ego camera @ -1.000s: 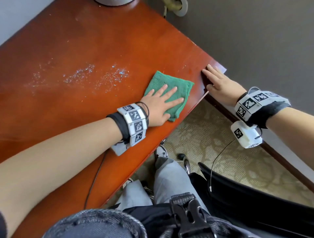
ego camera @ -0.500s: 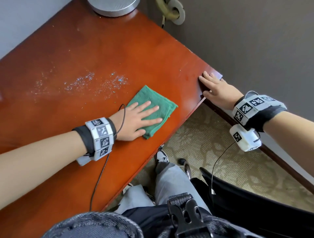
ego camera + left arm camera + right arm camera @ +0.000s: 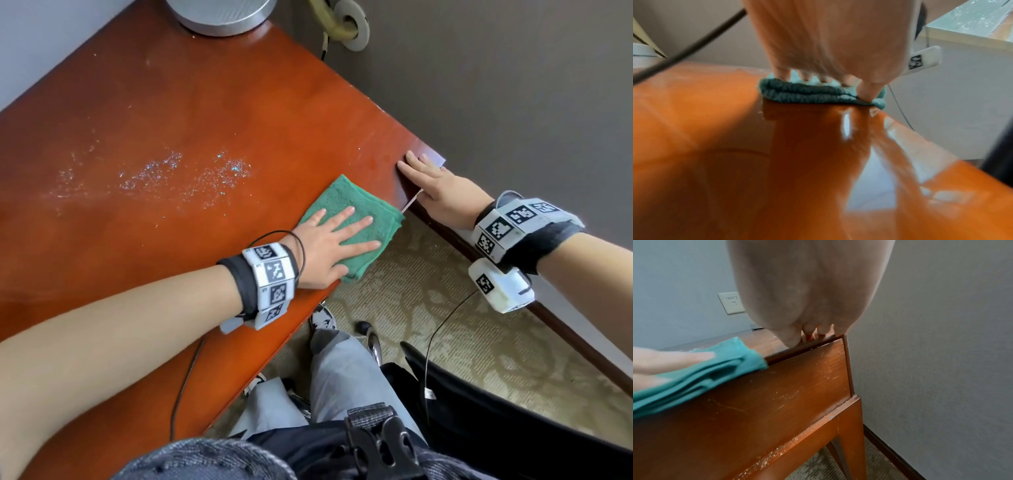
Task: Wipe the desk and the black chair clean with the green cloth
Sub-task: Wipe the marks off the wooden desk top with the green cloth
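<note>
left grip spread flat, fingers straight, pressing my green cloth onto counter at near edge; folded cloth overhangs edge slightly. right grip flat, fingers straight, resting on counter's right corner. glittery specks on counter left of cloth. black chair beside my leg.

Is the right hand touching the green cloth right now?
Apart. The head view shows bare desk between the right hand, resting on the desk's corner, and the green cloth under the left hand.
</note>
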